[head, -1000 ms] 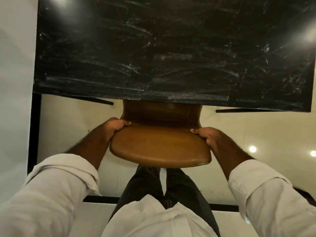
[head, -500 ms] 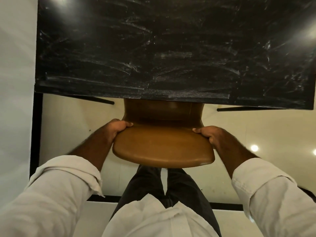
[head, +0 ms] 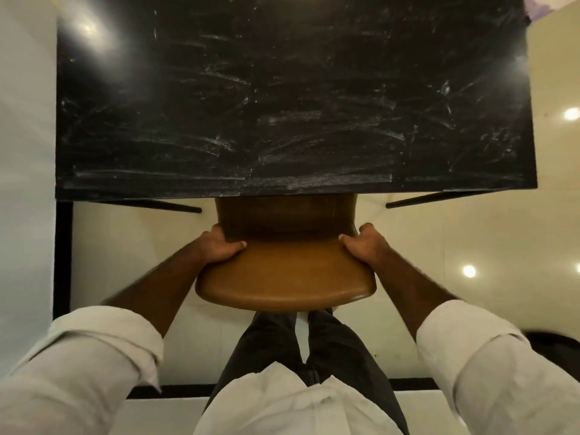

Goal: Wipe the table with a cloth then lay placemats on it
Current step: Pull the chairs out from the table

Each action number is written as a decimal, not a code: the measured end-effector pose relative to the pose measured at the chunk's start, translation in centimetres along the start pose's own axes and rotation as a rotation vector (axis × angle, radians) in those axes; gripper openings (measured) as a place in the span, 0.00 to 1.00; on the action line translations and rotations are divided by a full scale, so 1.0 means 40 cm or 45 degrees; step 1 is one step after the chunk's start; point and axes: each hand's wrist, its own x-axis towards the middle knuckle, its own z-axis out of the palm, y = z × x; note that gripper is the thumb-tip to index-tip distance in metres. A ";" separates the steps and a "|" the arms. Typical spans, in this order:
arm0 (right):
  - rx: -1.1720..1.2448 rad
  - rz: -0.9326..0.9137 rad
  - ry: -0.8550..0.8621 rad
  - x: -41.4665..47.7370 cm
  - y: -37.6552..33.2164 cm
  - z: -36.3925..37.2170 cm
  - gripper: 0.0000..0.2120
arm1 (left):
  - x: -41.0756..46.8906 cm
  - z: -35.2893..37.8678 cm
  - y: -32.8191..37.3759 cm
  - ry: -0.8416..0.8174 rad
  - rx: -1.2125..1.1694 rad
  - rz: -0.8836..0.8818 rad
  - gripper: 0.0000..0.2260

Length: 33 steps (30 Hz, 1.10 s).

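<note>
Both hands, the left hand (head: 219,249) and the right hand (head: 365,246), are squeezing the sides of the brown chair (head: 285,274), and the streaky black table (head: 282,105) is lying straight ahead, its long side running left to right, equally near both.

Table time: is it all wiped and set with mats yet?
Not yet. The black table shows whitish smears, so I can't tell whether it has been wiped. No cloth or placemats are in view. Right now the left hand and right hand grip the brown chair at the table's edge. The mats remain.
</note>
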 end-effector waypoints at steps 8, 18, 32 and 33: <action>-0.118 -0.310 0.319 -0.178 0.155 -0.039 0.40 | -0.210 0.151 0.210 -0.043 0.628 0.488 0.44; -0.297 -0.208 0.992 -0.315 0.637 -0.271 0.48 | -0.515 0.531 0.581 0.329 1.336 1.248 0.47; -0.215 -0.078 1.096 -0.269 1.116 -0.577 0.54 | -0.520 0.963 0.923 0.500 1.632 1.383 0.55; -0.216 -0.077 1.092 -0.253 1.125 -0.601 0.54 | -0.510 0.979 0.952 0.496 1.633 1.379 0.55</action>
